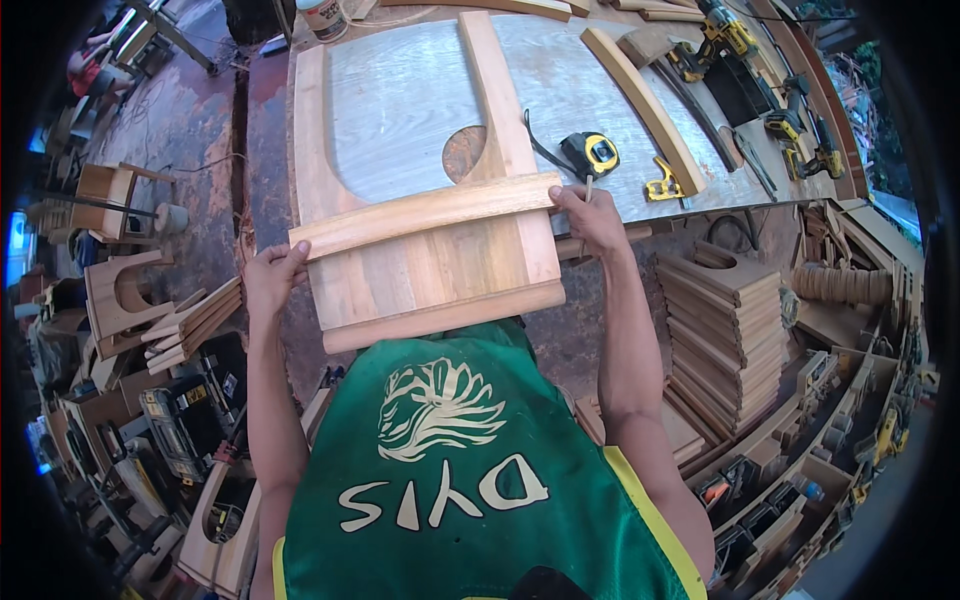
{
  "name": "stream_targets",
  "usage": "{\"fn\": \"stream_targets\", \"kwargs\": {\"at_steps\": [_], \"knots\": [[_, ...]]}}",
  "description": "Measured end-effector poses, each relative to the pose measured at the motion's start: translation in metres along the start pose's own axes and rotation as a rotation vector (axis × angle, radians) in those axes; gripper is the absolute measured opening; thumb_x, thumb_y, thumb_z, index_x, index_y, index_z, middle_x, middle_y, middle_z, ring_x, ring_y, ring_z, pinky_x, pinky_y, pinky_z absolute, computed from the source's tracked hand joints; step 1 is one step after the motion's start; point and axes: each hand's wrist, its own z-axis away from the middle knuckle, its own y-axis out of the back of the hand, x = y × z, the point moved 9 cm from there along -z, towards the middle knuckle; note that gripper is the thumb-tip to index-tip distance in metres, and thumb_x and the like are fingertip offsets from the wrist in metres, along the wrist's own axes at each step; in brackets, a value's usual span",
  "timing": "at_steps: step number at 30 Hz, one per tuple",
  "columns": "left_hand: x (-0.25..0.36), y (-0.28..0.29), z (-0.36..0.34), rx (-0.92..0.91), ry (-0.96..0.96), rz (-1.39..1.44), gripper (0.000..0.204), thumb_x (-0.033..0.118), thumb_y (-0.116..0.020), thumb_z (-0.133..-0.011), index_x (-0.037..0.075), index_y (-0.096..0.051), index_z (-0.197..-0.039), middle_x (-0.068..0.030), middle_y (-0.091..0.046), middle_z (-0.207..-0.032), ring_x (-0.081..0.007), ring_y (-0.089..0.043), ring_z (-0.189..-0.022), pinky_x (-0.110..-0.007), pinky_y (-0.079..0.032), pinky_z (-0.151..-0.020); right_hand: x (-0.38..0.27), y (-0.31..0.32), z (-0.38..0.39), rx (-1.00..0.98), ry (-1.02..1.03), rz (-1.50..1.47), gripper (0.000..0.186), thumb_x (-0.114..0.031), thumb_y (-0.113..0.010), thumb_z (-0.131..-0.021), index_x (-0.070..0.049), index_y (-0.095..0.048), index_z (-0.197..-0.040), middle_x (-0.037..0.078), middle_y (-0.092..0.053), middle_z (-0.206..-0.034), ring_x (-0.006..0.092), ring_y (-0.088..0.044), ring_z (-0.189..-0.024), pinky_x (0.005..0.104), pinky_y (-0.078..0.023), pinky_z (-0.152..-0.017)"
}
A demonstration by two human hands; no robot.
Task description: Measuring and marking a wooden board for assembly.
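Observation:
A narrow, slightly curved wooden strip (pixel 430 214) lies crosswise over a U-shaped wooden panel (pixel 440 262) that overhangs the near edge of the workbench. My left hand (pixel 274 280) pinches the strip's left end, thumb on top. At the other end my right hand (pixel 592 218) grips the strip between thumb and fingers. What looks like a pencil (pixel 589 188) sticks up from between the right fingers. A second strip (pixel 445 315) runs along the panel's near edge, against my green shirt. Just beyond the right hand sits a black and yellow tape measure (pixel 597 155).
The pale workbench (pixel 400 80) carries a long wooden bar (pixel 645 110), a yellow clamp (pixel 664 182) and cordless drills (pixel 728 38). Stacked wooden panels (pixel 722 340) stand low at right. More cut panels (pixel 125 290) and a black tool case (pixel 185 425) are at left.

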Motion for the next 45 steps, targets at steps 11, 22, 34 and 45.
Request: {"fn": "stream_targets", "kwargs": {"at_steps": [11,22,34,45], "knots": [[0.003,-0.001,0.002,-0.009,0.028,0.020,0.045,0.029,-0.085,-0.088,-0.008,-0.065,-0.104,-0.0121,-0.074,-0.091,-0.0124,-0.070,-0.075,-0.023,-0.059,-0.066,-0.002,0.002,0.000,0.000,0.017,0.018,0.040,-0.037,-0.078,-0.089,0.002,-0.077,-0.091,-0.007,-0.045,-0.059,0.0049,-0.035,-0.050,0.0283,-0.023,-0.046],[0.005,0.003,0.000,-0.009,0.000,0.002,0.045,0.031,-0.084,-0.089,-0.009,-0.068,-0.103,-0.0116,-0.072,-0.088,-0.0145,-0.070,-0.075,-0.026,-0.059,-0.069,-0.001,-0.003,-0.003,-0.027,-0.009,0.056,0.041,-0.037,-0.078,-0.089,0.004,-0.076,-0.093,-0.007,-0.047,-0.061,0.0054,-0.037,-0.053,0.0290,-0.025,-0.047],[0.011,0.002,0.004,0.035,0.024,-0.049,0.051,0.035,-0.088,-0.083,-0.010,-0.070,-0.100,-0.0127,-0.075,-0.085,-0.0140,-0.071,-0.070,-0.025,-0.060,-0.064,0.001,0.002,-0.003,-0.064,0.003,-0.049,0.032,-0.031,-0.077,-0.093,0.001,-0.073,-0.099,-0.010,-0.044,-0.060,0.0015,-0.035,-0.047,0.0237,-0.023,-0.042],[-0.001,0.007,-0.003,0.030,0.025,0.008,0.050,0.033,-0.091,-0.080,-0.008,-0.069,-0.099,-0.0118,-0.074,-0.081,-0.0126,-0.070,-0.068,-0.026,-0.059,-0.060,-0.005,-0.010,-0.003,-0.083,0.024,-0.076,0.033,-0.032,-0.077,-0.094,0.001,-0.072,-0.095,-0.011,-0.041,-0.058,0.0014,-0.031,-0.045,0.0241,-0.021,-0.041]]}}
